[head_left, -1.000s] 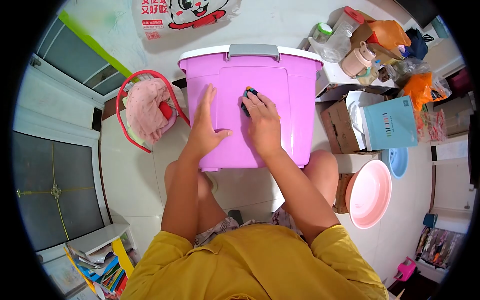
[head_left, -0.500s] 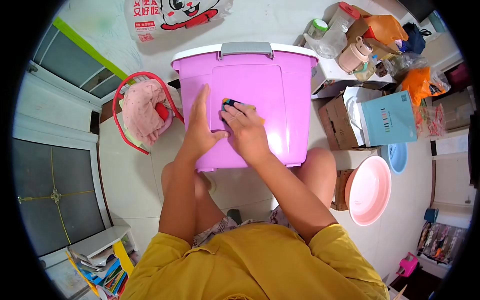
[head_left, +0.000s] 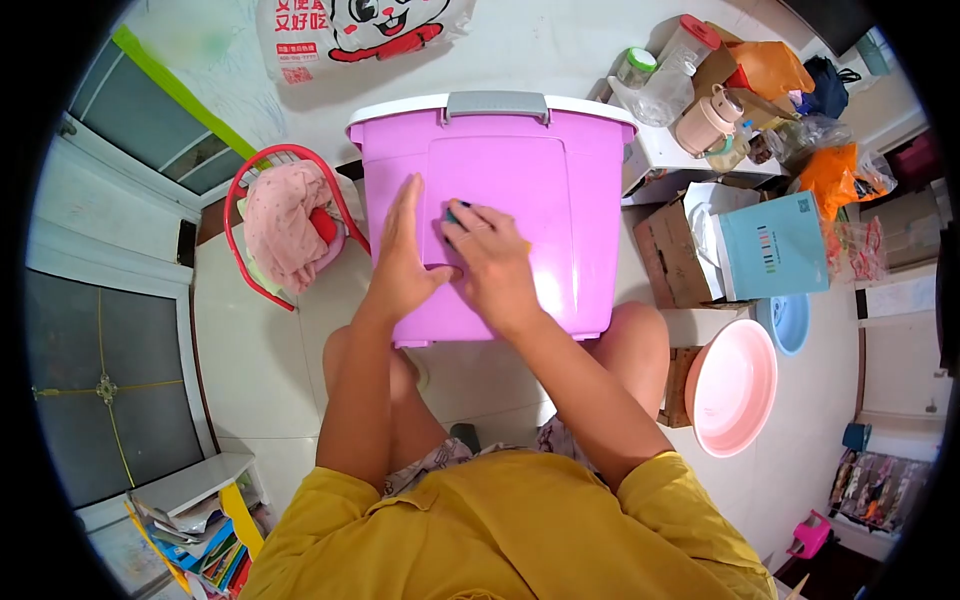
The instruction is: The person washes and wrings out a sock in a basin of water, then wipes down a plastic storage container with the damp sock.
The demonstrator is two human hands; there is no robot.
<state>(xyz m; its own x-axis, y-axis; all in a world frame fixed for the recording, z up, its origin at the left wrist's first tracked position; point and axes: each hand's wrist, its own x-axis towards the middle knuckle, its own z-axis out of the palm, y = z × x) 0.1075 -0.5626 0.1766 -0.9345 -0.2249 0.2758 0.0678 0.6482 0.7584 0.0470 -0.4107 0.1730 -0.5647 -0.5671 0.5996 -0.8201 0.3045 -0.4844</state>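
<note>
A purple storage bin (head_left: 500,160) with a white lid and a grey latch (head_left: 497,101) stands between my knees, its front face toward me. My left hand (head_left: 402,262) rests against the left part of that face, open, with the fingers stretched upward and the thumb out to the right. Pressed on the middle of the face, my right hand (head_left: 486,258) covers a small multicoloured cloth (head_left: 453,214). Only a teal-and-dark edge and a bit of yellow show past the fingers; the rest of the cloth is hidden.
Left of the bin stands a red-framed seat (head_left: 234,225) with a pink cloth (head_left: 283,225) on it. To the right are a blue box (head_left: 772,248), a pink basin (head_left: 735,388), a blue basin (head_left: 790,325) and a white table (head_left: 665,150) crowded with bottles and bags.
My right hand has shifted slightly on the bin face, and less of the multicoloured cloth shows beneath it. My left hand stays in place on the bin. The view has tilted a little.
</note>
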